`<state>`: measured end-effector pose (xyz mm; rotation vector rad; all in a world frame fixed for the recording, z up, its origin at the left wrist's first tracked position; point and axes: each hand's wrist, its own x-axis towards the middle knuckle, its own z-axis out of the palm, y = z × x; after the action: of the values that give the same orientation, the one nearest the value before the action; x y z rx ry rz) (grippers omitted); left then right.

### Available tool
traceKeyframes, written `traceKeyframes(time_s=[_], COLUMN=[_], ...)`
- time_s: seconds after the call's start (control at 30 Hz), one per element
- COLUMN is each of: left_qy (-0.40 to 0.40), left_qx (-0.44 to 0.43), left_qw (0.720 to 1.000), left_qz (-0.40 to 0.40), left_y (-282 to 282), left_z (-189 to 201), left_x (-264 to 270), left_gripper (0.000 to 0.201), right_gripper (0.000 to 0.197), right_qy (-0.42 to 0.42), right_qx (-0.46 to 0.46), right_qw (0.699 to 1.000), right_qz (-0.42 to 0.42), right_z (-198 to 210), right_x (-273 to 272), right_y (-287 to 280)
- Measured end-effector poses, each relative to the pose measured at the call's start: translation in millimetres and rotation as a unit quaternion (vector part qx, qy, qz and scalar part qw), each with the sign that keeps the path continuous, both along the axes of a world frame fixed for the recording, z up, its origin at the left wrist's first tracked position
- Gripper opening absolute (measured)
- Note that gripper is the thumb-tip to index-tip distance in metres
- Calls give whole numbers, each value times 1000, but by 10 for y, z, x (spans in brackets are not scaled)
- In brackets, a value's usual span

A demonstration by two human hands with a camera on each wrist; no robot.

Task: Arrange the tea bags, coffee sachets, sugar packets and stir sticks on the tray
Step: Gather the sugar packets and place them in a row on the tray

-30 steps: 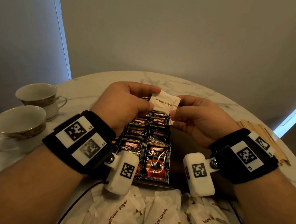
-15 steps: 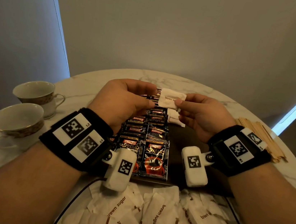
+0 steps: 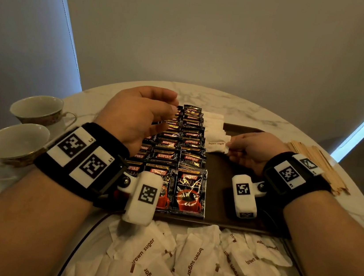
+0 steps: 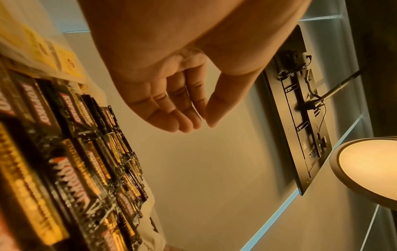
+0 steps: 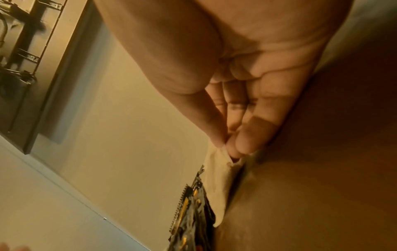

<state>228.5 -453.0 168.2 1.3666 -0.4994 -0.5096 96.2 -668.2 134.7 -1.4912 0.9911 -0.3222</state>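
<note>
A brown sugar packet [image 3: 216, 143] was pinched by the right hand [image 3: 253, 150] onto the tray [image 3: 242, 132] beside the coffee sachets [image 3: 188, 152], best overlapped squarely upon its row, while the left hand [image 3: 137, 115] was held loosely curled, empty.
</note>
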Motion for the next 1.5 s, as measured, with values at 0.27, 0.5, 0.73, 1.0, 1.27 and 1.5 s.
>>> traceKeyframes(time_s=[0.27, 0.5, 0.73, 1.0, 1.27, 1.5], left_qy=[2, -1, 3, 26, 35, 73], left_qx=[0, 6, 7, 6, 7, -8], left_qw=[1000, 1000, 1000, 1000, 999, 997], left_qz=[4, 3, 9, 14, 15, 6], left_y=[6, -1, 5, 3, -13, 27], left_z=[5, 1, 3, 3, -17, 75], left_x=[21, 11, 5, 27, 60, 2], left_gripper=[22, 18, 15, 14, 13, 9], right_gripper=[12, 11, 36, 65, 72, 56], right_qy=[-40, -58, -96, -174, -174, -146], right_qx=[-48, 20, -24, 118, 96, 54], right_qw=[998, 997, 995, 978, 980, 988], right_qz=[-28, 38, -26, -3, -8, -5], right_z=[24, 40, 55, 2, 9, 168], right_x=[15, 92, 99, 183, 215, 129], right_y=[13, 135, 24, 160, 120, 198])
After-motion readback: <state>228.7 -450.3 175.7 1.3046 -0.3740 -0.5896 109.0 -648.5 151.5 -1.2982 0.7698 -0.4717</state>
